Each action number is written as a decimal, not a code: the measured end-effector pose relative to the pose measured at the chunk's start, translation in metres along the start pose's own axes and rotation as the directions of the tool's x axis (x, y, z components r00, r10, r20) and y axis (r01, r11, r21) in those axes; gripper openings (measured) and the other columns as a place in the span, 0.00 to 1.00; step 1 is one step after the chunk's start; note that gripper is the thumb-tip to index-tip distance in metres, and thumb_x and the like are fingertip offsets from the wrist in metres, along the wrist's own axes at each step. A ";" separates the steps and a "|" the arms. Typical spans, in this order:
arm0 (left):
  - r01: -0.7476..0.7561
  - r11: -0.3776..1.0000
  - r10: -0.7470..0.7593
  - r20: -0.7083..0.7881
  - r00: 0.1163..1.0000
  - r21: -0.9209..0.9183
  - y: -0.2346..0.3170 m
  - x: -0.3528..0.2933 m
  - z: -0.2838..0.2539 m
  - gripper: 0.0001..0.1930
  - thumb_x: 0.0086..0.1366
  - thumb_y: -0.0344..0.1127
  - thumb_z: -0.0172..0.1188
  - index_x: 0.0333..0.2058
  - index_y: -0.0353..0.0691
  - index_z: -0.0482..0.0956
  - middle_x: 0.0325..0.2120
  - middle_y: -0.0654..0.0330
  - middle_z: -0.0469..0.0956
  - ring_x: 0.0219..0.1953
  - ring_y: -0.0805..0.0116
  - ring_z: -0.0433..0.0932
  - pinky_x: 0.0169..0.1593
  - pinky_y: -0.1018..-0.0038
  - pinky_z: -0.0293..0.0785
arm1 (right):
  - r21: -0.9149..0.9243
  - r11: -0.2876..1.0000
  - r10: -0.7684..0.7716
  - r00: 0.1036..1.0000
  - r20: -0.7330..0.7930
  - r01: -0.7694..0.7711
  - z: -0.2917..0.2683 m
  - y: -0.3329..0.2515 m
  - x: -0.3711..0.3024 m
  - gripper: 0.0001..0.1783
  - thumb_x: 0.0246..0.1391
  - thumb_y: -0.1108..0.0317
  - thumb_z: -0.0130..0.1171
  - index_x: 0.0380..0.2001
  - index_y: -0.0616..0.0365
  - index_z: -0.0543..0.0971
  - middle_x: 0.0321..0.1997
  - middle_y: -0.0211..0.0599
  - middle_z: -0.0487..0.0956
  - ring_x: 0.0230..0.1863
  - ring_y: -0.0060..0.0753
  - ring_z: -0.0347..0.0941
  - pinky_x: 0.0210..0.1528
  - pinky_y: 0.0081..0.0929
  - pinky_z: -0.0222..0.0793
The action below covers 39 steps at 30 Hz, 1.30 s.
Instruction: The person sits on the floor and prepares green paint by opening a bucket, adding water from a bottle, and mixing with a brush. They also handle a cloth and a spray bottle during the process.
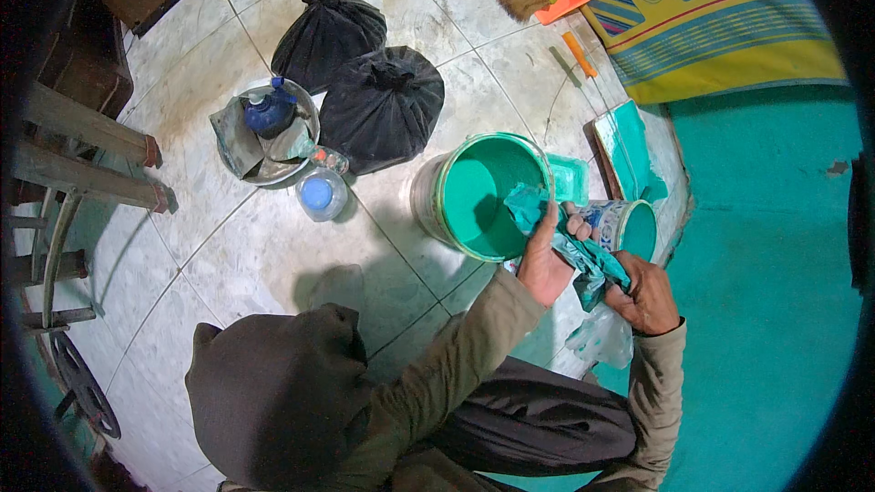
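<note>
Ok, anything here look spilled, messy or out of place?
Yes. Green paint smears the floor tiles right of the big paint bucket, beside a small paint can. Both the left hand and the right hand grip a paint-soaked rag. Otherwise nothing tipped over.

Pale tiled floor (273, 255), teal wall (775, 246), patterned mat (720, 27).
</note>
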<state>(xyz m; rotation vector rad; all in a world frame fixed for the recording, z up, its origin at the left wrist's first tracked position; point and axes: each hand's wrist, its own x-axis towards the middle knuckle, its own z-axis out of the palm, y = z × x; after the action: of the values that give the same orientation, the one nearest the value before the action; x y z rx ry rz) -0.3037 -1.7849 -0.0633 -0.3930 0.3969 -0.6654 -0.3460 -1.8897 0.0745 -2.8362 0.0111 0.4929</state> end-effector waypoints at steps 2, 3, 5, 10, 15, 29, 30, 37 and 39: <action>-0.014 1.000 0.014 0.013 1.000 0.004 0.005 0.002 -0.004 0.14 0.63 0.50 0.57 0.30 0.47 0.68 0.23 0.69 0.61 0.30 0.73 0.65 0.49 0.69 0.67 | 0.058 0.998 -0.019 1.000 -0.010 0.020 0.000 -0.005 0.002 0.13 0.35 0.72 0.53 0.30 0.62 0.72 0.22 0.49 0.69 0.22 0.55 0.66 0.26 0.39 0.61; -0.022 1.000 0.022 0.021 1.000 0.008 0.007 0.003 -0.007 0.15 0.63 0.51 0.57 0.29 0.48 0.67 0.22 0.69 0.60 0.29 0.74 0.65 0.49 0.69 0.67 | 0.060 0.998 -0.026 1.000 -0.003 0.026 0.001 -0.004 0.002 0.13 0.34 0.72 0.53 0.30 0.62 0.72 0.22 0.49 0.68 0.22 0.54 0.65 0.26 0.39 0.61; -0.043 0.998 0.044 0.009 0.999 -0.042 0.005 0.008 -0.016 0.16 0.63 0.52 0.57 0.27 0.48 0.66 0.21 0.69 0.59 0.27 0.74 0.63 0.47 0.69 0.68 | 0.062 0.997 -0.037 0.999 0.012 0.036 0.002 -0.001 0.002 0.14 0.33 0.73 0.53 0.31 0.62 0.72 0.21 0.48 0.68 0.21 0.54 0.64 0.25 0.39 0.61; -0.080 0.993 0.082 0.016 0.997 -0.087 0.001 0.016 -0.029 0.19 0.64 0.52 0.55 0.23 0.48 0.62 0.18 0.70 0.57 0.23 0.75 0.59 0.42 0.70 0.69 | -0.081 0.997 0.024 0.998 0.065 -0.019 0.001 -0.004 0.003 0.15 0.39 0.61 0.56 0.31 0.58 0.72 0.25 0.50 0.72 0.28 0.57 0.71 0.29 0.44 0.64; -0.068 0.996 0.071 0.056 0.996 -0.061 0.004 0.016 -0.031 0.19 0.65 0.51 0.53 0.22 0.48 0.61 0.17 0.71 0.56 0.22 0.76 0.59 0.41 0.71 0.68 | -0.085 0.996 0.018 0.999 0.044 -0.014 0.004 0.000 0.003 0.16 0.39 0.62 0.56 0.33 0.59 0.73 0.26 0.51 0.73 0.29 0.57 0.71 0.29 0.44 0.64; -0.074 0.995 0.064 0.143 0.988 0.062 0.006 0.005 -0.009 0.39 0.56 0.61 0.56 0.59 0.41 0.59 0.45 0.60 0.68 0.54 0.61 0.66 0.63 0.59 0.58 | 0.481 0.840 0.244 0.966 0.080 -0.252 -0.007 0.007 -0.002 0.13 0.43 0.69 0.55 0.33 0.65 0.73 0.22 0.25 0.68 0.25 0.16 0.57 0.26 0.20 0.56; -0.083 0.992 0.071 0.133 0.989 0.090 0.007 0.005 -0.011 0.40 0.55 0.61 0.56 0.59 0.41 0.59 0.44 0.60 0.68 0.54 0.62 0.66 0.63 0.60 0.58 | 0.511 0.816 0.260 0.961 0.094 -0.271 -0.010 0.002 -0.001 0.12 0.43 0.69 0.56 0.31 0.65 0.73 0.22 0.22 0.67 0.25 0.15 0.55 0.27 0.17 0.55; -0.145 0.989 0.145 0.028 0.989 -0.015 0.001 0.014 -0.023 0.29 0.58 0.55 0.56 0.51 0.41 0.64 0.33 0.66 0.67 0.40 0.70 0.68 0.59 0.66 0.64 | 0.373 0.902 0.188 0.976 0.112 -0.217 -0.005 0.016 -0.004 0.14 0.42 0.66 0.56 0.32 0.63 0.75 0.21 0.31 0.70 0.24 0.19 0.58 0.26 0.22 0.58; -0.165 0.986 0.166 0.021 0.986 -0.036 0.001 0.014 -0.022 0.24 0.58 0.54 0.56 0.45 0.42 0.66 0.31 0.67 0.66 0.38 0.70 0.67 0.58 0.66 0.65 | 0.340 0.920 0.173 0.980 0.099 -0.197 -0.005 0.008 0.001 0.14 0.42 0.65 0.56 0.32 0.63 0.74 0.21 0.33 0.69 0.24 0.20 0.58 0.26 0.23 0.58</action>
<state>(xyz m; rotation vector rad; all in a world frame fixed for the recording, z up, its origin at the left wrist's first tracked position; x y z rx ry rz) -0.3032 -1.7987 -0.0855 -0.3951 0.4138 -0.4925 -0.3439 -1.8989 0.0765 -2.4798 0.3249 0.5633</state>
